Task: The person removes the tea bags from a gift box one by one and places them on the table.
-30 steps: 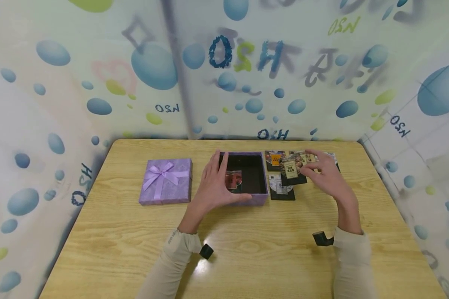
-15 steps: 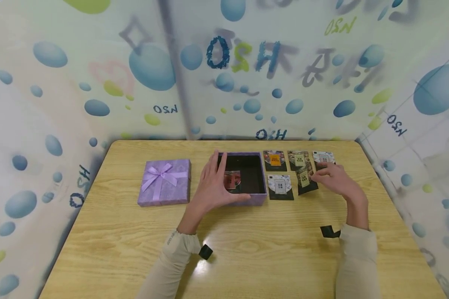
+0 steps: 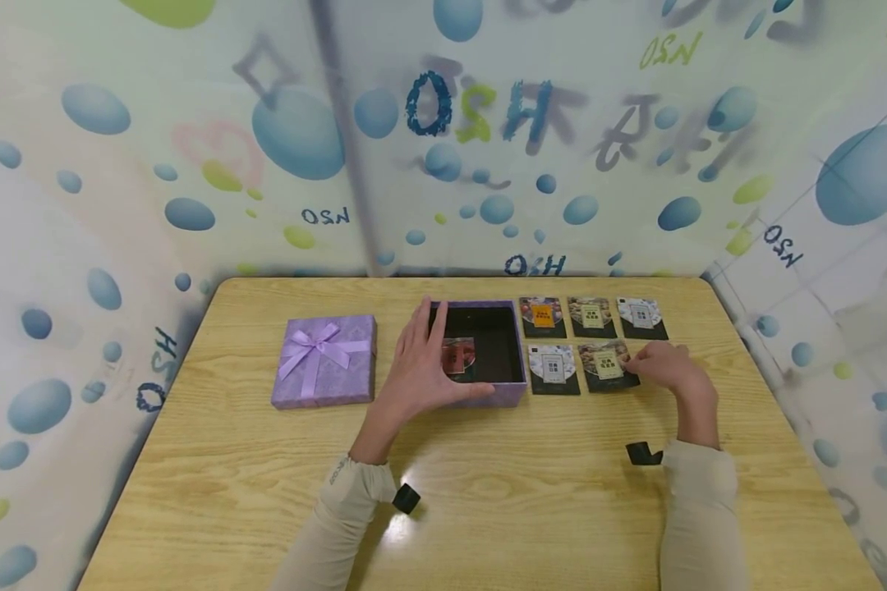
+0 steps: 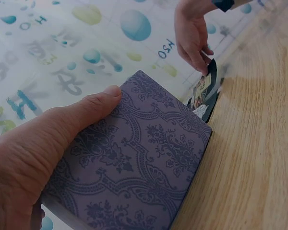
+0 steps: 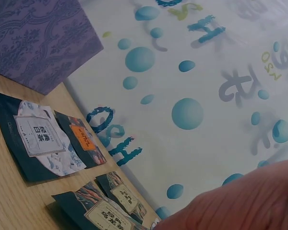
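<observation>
In the head view, my left hand (image 3: pixel 417 369) grips the open purple box (image 3: pixel 506 397) at its left side, thumb along the front wall. The left wrist view shows the thumb over the box's patterned wall (image 4: pixel 134 143). A reddish packet (image 3: pixel 458 356) lies inside the box. My right hand (image 3: pixel 665 368) pinches the right edge of a dark tea packet with a yellow-green label (image 3: pixel 603 363). That packet is low over the table, partly raised in the right wrist view. Beside it lies a white-labelled tea packet (image 3: pixel 553 369).
A purple lid with a ribbon bow (image 3: pixel 325 361) sits left of the box. Behind the held packet is a row with an orange-labelled packet (image 3: pixel 543 318), a yellow-green-labelled packet (image 3: pixel 591 318) and a white-labelled packet (image 3: pixel 641 318). A patterned curtain (image 3: pixel 488 164) borders the wooden table (image 3: pixel 525 492).
The right hand has carried the pinched tea packet right and down, from over the other packets to the near row beside the white-labelled one. My left hand stays on the box.
</observation>
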The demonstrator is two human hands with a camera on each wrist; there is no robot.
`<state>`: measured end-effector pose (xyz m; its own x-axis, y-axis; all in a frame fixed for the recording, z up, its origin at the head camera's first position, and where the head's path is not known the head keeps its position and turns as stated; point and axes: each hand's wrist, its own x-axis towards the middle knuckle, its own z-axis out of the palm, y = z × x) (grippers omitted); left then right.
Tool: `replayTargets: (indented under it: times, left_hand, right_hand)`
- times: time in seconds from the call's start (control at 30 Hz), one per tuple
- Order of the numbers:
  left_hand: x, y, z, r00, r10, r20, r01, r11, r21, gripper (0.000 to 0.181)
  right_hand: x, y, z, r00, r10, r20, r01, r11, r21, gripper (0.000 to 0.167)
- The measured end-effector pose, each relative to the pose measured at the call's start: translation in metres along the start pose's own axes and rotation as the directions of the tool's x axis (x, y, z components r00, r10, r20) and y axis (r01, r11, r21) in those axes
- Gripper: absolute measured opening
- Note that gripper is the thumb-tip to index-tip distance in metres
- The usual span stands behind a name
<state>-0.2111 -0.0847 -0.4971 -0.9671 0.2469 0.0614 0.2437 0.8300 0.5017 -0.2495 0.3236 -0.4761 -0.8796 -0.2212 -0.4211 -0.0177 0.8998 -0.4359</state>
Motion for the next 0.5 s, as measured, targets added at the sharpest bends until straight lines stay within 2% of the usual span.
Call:
replayTargets:
  times: [0.27,0.5]
  left_hand:
    - [-0.0003,0.0001,0.0006,1.000,0.010,-0.007,-0.010,1.000,-0.001,0.146]
    - [-0.0003,-0.0005,0.0007,1.000,0.019,-0.016,-0.020,1.000,-0.005,0.145]
  right_hand:
    - [0.0027,0.0027,0.0028,0.998,0.036,0.042,-0.036,0.999,-0.003,0.054]
    - [0.0005,-0.0012,0.0036,0.996,0.068,0.049,-0.067,0.998,-0.019,0.055]
